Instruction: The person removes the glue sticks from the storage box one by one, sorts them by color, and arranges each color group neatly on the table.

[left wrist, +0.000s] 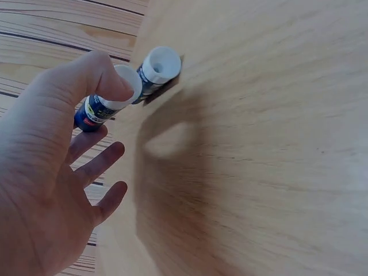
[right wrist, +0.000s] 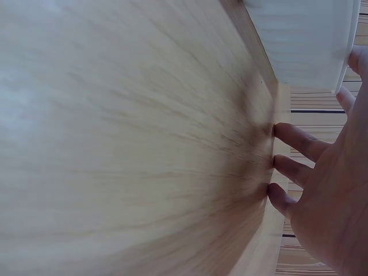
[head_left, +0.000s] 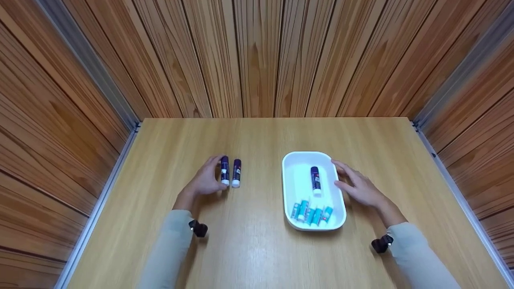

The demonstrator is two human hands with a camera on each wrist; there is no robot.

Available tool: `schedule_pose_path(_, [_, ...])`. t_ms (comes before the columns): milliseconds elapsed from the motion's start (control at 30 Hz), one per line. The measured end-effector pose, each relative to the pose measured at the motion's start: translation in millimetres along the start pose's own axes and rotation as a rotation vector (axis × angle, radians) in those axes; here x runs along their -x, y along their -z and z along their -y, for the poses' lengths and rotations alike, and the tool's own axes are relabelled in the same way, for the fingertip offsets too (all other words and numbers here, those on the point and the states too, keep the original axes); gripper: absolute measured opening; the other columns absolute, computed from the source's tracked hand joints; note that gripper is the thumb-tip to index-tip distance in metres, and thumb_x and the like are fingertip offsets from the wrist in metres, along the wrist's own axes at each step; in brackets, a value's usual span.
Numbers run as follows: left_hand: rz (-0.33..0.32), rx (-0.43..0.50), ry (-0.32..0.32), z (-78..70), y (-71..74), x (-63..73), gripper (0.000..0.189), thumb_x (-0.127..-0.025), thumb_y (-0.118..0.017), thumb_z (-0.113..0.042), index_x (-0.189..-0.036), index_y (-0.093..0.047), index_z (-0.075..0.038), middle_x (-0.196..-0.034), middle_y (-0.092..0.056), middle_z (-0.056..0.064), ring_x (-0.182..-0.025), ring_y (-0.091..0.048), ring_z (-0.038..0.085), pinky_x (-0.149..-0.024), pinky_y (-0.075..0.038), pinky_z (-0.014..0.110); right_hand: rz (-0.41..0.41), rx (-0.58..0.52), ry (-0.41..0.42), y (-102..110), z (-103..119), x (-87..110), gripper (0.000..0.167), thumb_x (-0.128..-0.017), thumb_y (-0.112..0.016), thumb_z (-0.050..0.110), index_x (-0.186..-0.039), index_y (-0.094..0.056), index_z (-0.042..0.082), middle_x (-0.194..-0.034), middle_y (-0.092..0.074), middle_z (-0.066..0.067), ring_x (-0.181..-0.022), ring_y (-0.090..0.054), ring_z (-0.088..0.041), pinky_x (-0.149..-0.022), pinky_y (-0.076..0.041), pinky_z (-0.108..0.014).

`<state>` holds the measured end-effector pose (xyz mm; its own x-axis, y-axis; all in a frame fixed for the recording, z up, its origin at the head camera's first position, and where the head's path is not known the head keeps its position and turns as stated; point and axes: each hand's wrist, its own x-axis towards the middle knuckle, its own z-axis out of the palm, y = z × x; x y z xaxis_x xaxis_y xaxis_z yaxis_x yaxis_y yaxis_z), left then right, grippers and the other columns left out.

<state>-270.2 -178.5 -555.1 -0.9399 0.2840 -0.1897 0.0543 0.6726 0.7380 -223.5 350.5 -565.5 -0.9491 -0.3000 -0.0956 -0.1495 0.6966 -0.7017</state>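
Observation:
Left of the tray, my left hand (head_left: 207,179) pinches a dark purple glue stick (head_left: 225,171) between thumb and fingers. In the left wrist view the thumb presses its white base, and the other fingers spread apart. Just right of it a second dark purple glue stick (head_left: 237,173) lies on the table. My right hand (head_left: 360,188) touches the right rim of the white tray (head_left: 296,176) with thumb and index finger; the remaining fingertips rest on the table. Inside the tray are one dark purple glue stick (head_left: 316,180) and several small teal glue sticks (head_left: 303,209) at the near end.
The light wooden table (head_left: 257,249) lies under everything. Wood-panelled walls (head_left: 257,60) rise at the back and both sides, with metal rails (head_left: 100,212) along the side edges. A small black device (head_left: 198,228) sits on each wrist.

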Motion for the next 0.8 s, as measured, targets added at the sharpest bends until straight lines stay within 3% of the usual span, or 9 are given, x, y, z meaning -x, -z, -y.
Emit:
schedule_pose_path(333, [0.035,-0.087,0.07,1.9,-4.7,-14.1,0.107,-0.092,-0.085,-0.018,-0.18,-0.025,-0.018,-0.186,-0.027,0.015,-0.171,-0.03,0.04,-0.144,-0.018,0.067,-0.004,-0.009,-0.004,0,0,0.5,0.074,-0.116,-0.059,0.045,-0.18,-0.023,0.035,-0.182,-0.04,-0.021,-0.172,-0.027,-0.053,-0.132,-0.016,-0.088])
schedule_pose_path(500, [0.05,-0.114,0.045,0.7,-6.3,-16.6,0.108,-0.09,-0.086,-0.018,-0.18,-0.027,-0.018,-0.185,-0.029,0.016,-0.172,-0.026,0.042,-0.142,-0.012,0.073,0.003,-0.004,-0.016,-1,2,1.6,0.076,-0.115,-0.059,0.049,-0.181,-0.022,0.037,-0.184,-0.037,-0.02,-0.173,-0.025,-0.054,-0.132,-0.016,-0.088])
schedule_pose_path(800, [0.065,-0.124,0.021,4.9,-6.9,-18.2,0.105,-0.093,-0.085,-0.022,-0.18,-0.026,-0.02,-0.185,-0.03,0.016,-0.171,-0.024,0.043,-0.141,-0.015,0.071,0.0,0.004,-0.021,0,1,0.5,0.075,-0.116,-0.058,0.049,-0.18,-0.023,0.035,-0.183,-0.038,-0.022,-0.172,-0.025,-0.055,-0.131,-0.015,-0.089])
